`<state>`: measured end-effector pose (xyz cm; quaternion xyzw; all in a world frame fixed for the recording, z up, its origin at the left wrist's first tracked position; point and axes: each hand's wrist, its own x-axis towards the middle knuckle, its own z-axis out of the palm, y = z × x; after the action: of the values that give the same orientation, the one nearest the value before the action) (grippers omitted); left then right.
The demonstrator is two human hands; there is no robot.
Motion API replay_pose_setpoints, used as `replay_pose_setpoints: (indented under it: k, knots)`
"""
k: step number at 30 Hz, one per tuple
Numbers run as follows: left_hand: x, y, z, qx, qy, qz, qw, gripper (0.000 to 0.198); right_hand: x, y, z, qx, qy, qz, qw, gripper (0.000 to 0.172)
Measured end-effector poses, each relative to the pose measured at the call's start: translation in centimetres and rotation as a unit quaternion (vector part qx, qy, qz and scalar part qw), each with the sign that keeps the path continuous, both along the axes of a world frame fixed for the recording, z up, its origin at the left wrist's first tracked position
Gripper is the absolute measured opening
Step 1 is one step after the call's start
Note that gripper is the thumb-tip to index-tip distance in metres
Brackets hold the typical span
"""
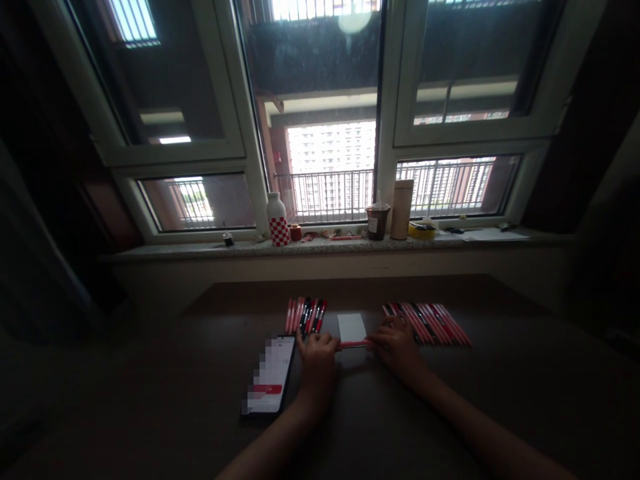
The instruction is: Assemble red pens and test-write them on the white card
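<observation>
Between my two hands a pink pen (pixel 353 345) lies level, just in front of a white slip of paper (pixel 353 327) on the dark table. My left hand (pixel 319 360) is closed on the pen's left end, while my right hand (pixel 397 343) pinches its right end. Beyond my left hand is a small row of pink, red and black pens (pixel 306 315). A longer row of similar pens (pixel 430 323) lies side by side at the right, partly behind my right hand. To the left of my left hand lies a phone (pixel 270 380) with a lit screen.
Past the brown table (pixel 200 360), a stone windowsill (pixel 240 249) holds a white bottle with red checks (pixel 278 220), a lidded cup with dark drink (pixel 377 221), a tan tumbler (pixel 401 210), a yellow container (pixel 421 231) and papers (pixel 493 235).
</observation>
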<state>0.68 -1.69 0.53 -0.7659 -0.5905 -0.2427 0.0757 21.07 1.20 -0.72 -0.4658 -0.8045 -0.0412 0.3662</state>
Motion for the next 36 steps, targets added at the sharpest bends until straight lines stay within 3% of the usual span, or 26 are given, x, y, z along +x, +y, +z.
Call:
replay_pose_setpoints:
  k: [15,27,36]
  knots:
    - [0.4,-0.4,0.4,-0.011,0.031,0.024,0.999,0.032,-0.4,-0.3,0.2,-0.006,0.005,-0.013,1.0,0.011]
    - [0.7,0.0,-0.8,0.03,0.027,0.038,0.998,0.026,0.1,0.1,0.0,0.011,-0.03,-0.032,0.999,0.011]
    - [0.4,-0.1,-0.5,0.032,-0.008,0.005,0.999,0.027,0.4,0.6,-0.3,0.0,-0.025,-0.035,0.999,0.01]
